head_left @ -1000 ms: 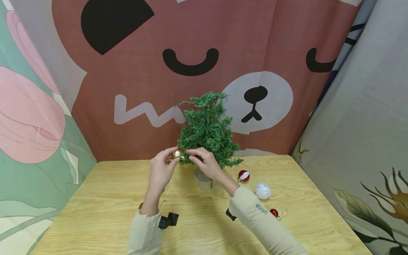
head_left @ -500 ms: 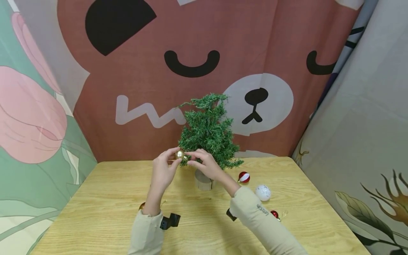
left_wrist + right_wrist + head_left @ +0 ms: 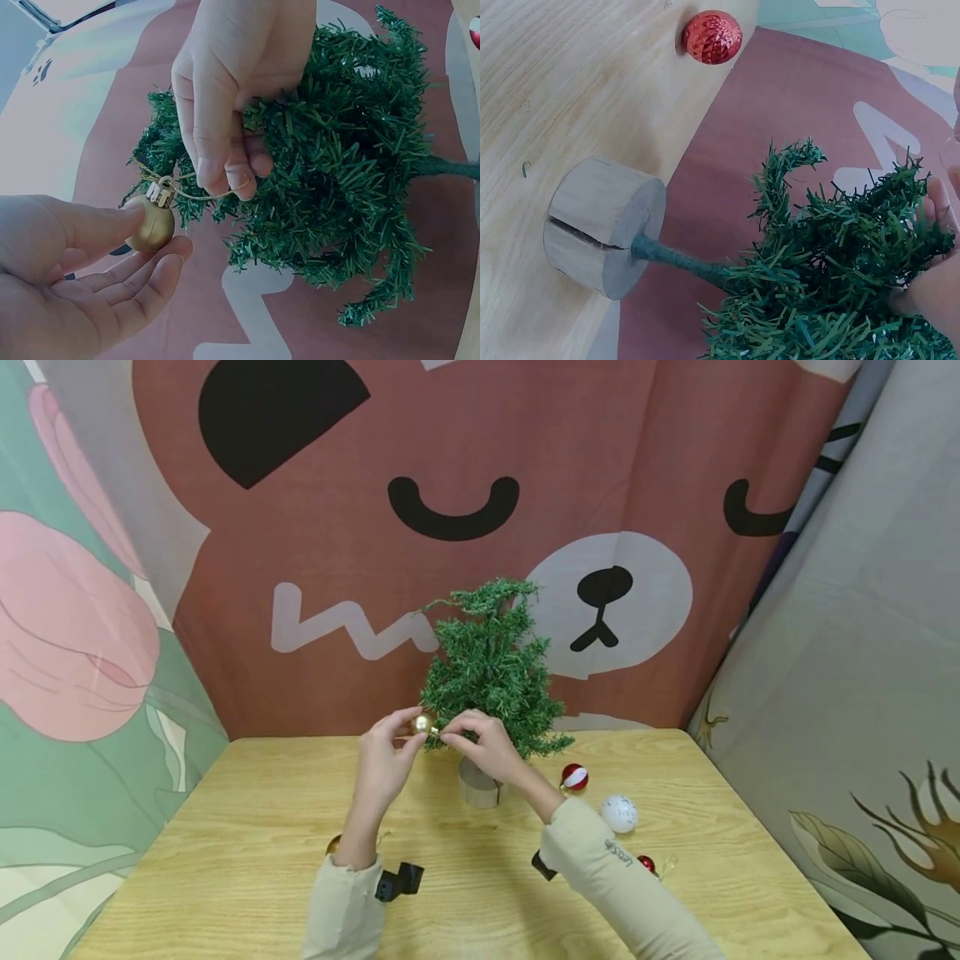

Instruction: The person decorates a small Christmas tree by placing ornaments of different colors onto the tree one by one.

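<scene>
In the head view my left hand [image 3: 384, 767] pinches a small gold Christmas ball [image 3: 422, 724] between thumb and fingers, at the left side of a small artificial Christmas tree [image 3: 491, 668]. The left wrist view shows the ball's metallic cap [image 3: 160, 193] pointing up, with a thin gold string loop [image 3: 206, 197] running from it. My right hand [image 3: 486, 747] pinches the far end of that string between thumb and fingertips, just in front of the branches. In the right wrist view, green branches hide most of the right hand [image 3: 936, 296].
The tree's round wooden base [image 3: 480, 783] stands on the wooden table [image 3: 247, 827]. To the right lie a red-and-white ball [image 3: 574, 777], a white ball [image 3: 618, 813] and a small red ball [image 3: 646, 864]. An orange-gold ball [image 3: 333, 843] is partly behind the left wrist. A faceted red ball [image 3: 713, 37] appears in the right wrist view.
The gold ball has shifted slightly right toward my right hand. My right thumb and fingertips, earlier spread apart, have come together by the ball's cap and string.
</scene>
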{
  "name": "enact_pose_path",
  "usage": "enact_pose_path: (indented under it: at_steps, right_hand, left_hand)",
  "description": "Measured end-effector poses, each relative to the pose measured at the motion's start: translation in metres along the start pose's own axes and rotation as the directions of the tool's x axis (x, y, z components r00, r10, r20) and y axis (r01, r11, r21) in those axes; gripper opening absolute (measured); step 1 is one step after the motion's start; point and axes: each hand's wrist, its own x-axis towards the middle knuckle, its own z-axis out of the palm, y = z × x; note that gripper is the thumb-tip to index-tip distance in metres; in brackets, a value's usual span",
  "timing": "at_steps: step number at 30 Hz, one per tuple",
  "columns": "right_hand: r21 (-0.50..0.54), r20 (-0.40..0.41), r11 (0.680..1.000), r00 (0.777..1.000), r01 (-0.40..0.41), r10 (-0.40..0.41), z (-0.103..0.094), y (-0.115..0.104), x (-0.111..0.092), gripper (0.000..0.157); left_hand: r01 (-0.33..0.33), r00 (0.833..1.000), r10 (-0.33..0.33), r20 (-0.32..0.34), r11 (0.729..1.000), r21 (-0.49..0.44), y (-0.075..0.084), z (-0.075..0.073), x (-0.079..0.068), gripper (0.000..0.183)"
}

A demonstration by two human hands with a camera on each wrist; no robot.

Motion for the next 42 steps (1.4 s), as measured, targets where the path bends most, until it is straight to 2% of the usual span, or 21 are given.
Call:
enact_pose_path:
  at_steps: [5,12,15,19,24,29,35,39,42]
  right_hand:
    - [-0.025,-0.055,0.999,0.998,-0.046,0.045,0.002,0.001,-0.001,0.007]
    - [-0.045,-0.109,0.997,0.993,-0.058,0.052,0.012,0.034,-0.006,0.007]
    - [-0.051,-0.127,0.997,0.991,-0.057,0.050,0.013,0.038,-0.008,0.006]
    - [-0.077,-0.133,0.997,0.991,-0.018,0.008,0.012,0.040,-0.009,0.006]
    - [-0.181,-0.098,0.981,0.991,0.069,-0.088,0.010,0.040,-0.010,0.015]
    - [-0.256,-0.064,0.962,0.992,0.092,-0.111,0.009,0.039,-0.009,0.017]
    - [-0.384,-0.042,0.921,0.995,0.064,-0.087,0.010,0.036,-0.008,0.020]
    - [-0.497,-0.003,0.862,0.993,0.099,-0.116,0.011,0.033,-0.007,0.020]
    - [-0.575,0.036,0.805,0.988,0.143,-0.150,0.012,0.033,-0.005,0.021]
  left_hand:
    - [0.031,0.999,-0.031,-0.017,0.999,-0.014,-0.003,-0.001,-0.001,0.030]
    - [0.057,0.997,-0.058,-0.045,0.998,-0.020,-0.006,-0.001,-0.003,0.029]
    - [0.061,0.997,-0.063,-0.055,0.998,-0.022,-0.006,-0.001,-0.003,0.029]
    - [0.067,0.996,-0.067,-0.059,0.998,-0.014,-0.008,0.000,-0.002,0.028]
    - [0.086,0.995,-0.086,-0.052,0.996,0.001,-0.009,0.000,-0.003,0.030]
    - [0.090,0.994,-0.089,-0.058,0.996,0.012,-0.012,0.001,-0.004,0.029]
    - [0.072,0.994,-0.070,-0.081,0.997,0.020,-0.015,0.005,-0.007,0.027]
    - [0.060,0.994,-0.057,-0.097,0.998,0.028,-0.017,0.009,-0.008,0.026]
    - [0.057,0.993,-0.052,-0.108,0.997,0.049,-0.019,0.010,-0.009,0.027]
